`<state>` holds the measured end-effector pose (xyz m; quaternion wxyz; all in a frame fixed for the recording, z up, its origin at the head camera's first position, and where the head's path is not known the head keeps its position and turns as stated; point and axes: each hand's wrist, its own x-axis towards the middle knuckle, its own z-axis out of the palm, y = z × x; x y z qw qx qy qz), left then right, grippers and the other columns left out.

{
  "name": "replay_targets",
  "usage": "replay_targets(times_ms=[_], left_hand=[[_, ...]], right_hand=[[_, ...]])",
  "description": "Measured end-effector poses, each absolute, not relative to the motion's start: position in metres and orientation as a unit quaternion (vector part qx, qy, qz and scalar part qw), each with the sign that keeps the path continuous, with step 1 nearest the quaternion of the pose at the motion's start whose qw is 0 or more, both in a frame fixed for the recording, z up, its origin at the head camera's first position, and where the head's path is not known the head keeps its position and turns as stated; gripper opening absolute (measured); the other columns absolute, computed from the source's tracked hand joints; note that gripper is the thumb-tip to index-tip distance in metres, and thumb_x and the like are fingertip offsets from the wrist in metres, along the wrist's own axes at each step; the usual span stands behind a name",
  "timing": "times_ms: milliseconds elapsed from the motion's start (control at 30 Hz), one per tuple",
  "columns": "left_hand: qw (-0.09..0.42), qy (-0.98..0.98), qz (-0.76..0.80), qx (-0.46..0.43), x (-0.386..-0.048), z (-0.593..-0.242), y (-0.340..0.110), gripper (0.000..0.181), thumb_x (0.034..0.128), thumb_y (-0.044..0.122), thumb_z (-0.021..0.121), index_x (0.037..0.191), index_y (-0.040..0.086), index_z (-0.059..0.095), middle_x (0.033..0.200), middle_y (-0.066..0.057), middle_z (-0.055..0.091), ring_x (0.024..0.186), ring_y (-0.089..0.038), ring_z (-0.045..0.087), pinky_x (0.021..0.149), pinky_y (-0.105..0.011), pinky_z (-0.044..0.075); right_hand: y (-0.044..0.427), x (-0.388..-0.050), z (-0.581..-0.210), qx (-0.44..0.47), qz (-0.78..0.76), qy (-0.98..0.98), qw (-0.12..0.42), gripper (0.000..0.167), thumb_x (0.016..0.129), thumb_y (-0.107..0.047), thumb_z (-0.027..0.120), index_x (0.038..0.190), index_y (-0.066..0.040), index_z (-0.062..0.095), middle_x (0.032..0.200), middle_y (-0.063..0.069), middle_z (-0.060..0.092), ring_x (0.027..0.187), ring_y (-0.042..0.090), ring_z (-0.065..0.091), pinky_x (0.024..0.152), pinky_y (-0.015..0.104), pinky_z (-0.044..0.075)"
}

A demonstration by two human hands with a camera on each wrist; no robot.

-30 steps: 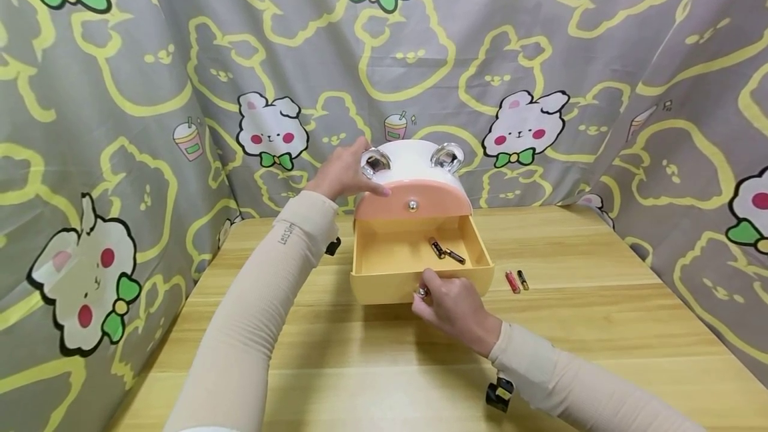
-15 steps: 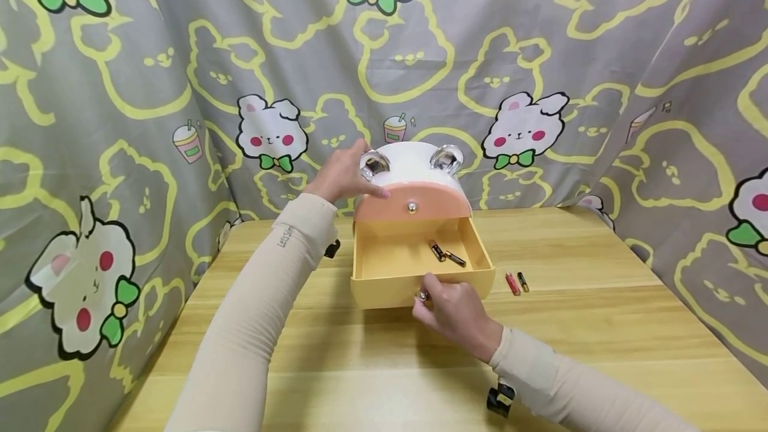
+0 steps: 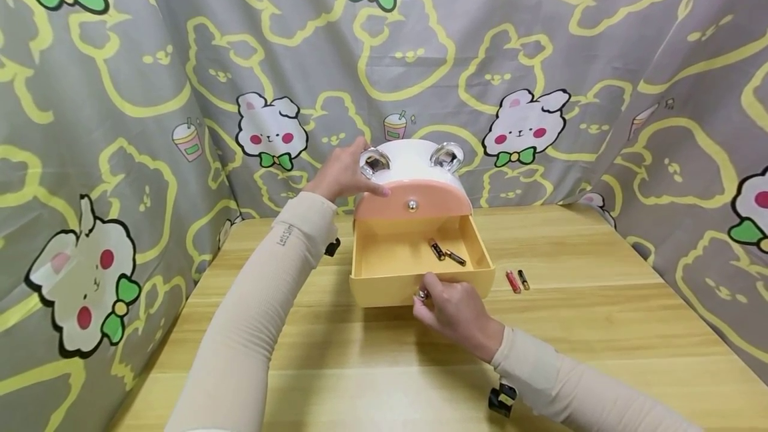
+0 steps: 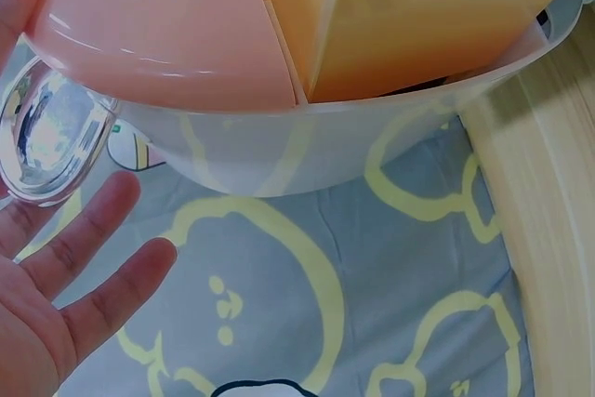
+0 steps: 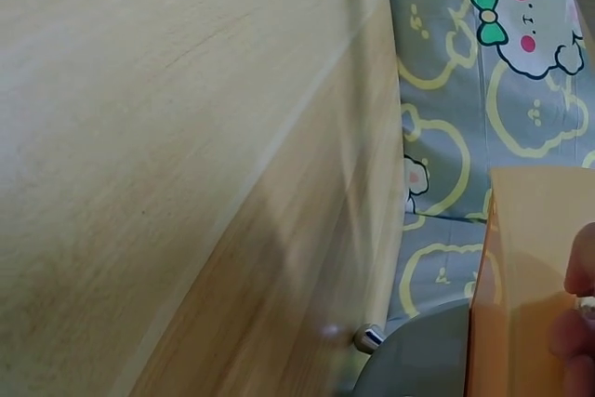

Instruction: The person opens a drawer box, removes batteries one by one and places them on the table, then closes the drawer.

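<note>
A small white storage box (image 3: pixel 409 157) with two silver ears stands on the table, its peach upper drawer (image 3: pixel 384 204) closed. Its yellow lower drawer (image 3: pixel 384 291) is pulled far out. My left hand (image 3: pixel 343 172) holds the box at its left ear (image 3: pixel 375 164), thumb on the peach front; in the left wrist view two fingers (image 4: pixel 98 299) stretch out free and the others are partly hidden. My right hand (image 3: pixel 459 315) pinches the silver knob (image 3: pixel 423 293) of the yellow drawer. Two dark batteries (image 3: pixel 437 249) lie inside that drawer, toward its right side.
On the table (image 3: pixel 600 325), right of the drawer, lie a red battery (image 3: pixel 513 281) and a black-and-gold battery (image 3: pixel 523 279). A grey curtain (image 3: pixel 408 39) with rabbit prints surrounds the table at the back and both sides.
</note>
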<state>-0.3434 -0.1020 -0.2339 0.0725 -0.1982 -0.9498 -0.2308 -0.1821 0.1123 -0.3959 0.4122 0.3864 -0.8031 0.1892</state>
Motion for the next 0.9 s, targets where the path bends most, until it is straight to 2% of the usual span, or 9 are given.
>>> replay_targets(times_ms=[200, 433, 667, 900], left_hand=[[0.074, -0.950, -0.232, -0.196, -0.343, -0.234, -0.102, 0.094, 0.0548, 0.049, 0.092, 0.125, 0.014, 0.041, 0.108, -0.006, 0.058, 0.096, -0.023, 0.055, 0.083, -0.039, 0.048], [0.070, -0.949, -0.237, -0.196, -0.341, -0.235, -0.101, 0.092, 0.0559, 0.048, 0.092, 0.124, 0.014, 0.041, 0.109, -0.005, 0.057, 0.096, -0.023, 0.055, 0.084, -0.039, 0.048], [0.066, -0.948, -0.242, -0.197, -0.341, -0.235, -0.101, 0.091, 0.0566, 0.046, 0.093, 0.124, 0.014, 0.041, 0.108, -0.005, 0.057, 0.097, -0.023, 0.054, 0.085, -0.039, 0.048], [0.064, -0.946, -0.250, -0.195, -0.341, -0.234, -0.101, 0.091, 0.0568, 0.045, 0.093, 0.125, 0.014, 0.041, 0.108, -0.005, 0.057, 0.096, -0.023, 0.055, 0.084, -0.039, 0.048]], right_hand=[[0.114, -0.180, -0.394, 0.387, 0.181, -0.817, 0.387, 0.020, 0.075, -0.011, 0.070, 0.082, -0.008, 0.051, 0.057, -0.009, 0.051, 0.042, -0.003, 0.036, 0.037, 0.009, 0.026], [0.115, -0.179, -0.389, 0.403, 0.172, -0.810, 0.390, 0.023, 0.076, -0.012, 0.073, 0.084, -0.008, 0.052, 0.058, -0.009, 0.054, 0.042, -0.004, 0.038, 0.037, 0.009, 0.027], [0.114, -0.178, -0.385, 0.411, 0.181, -0.804, 0.389, 0.022, 0.077, -0.013, 0.073, 0.086, -0.007, 0.054, 0.056, -0.010, 0.050, 0.044, -0.008, 0.031, 0.039, 0.005, 0.021], [0.113, -0.178, -0.383, 0.410, 0.172, -0.810, 0.383, 0.016, 0.080, -0.010, 0.070, 0.084, -0.007, 0.055, 0.055, -0.009, 0.051, 0.042, -0.004, 0.035, 0.038, 0.007, 0.025]])
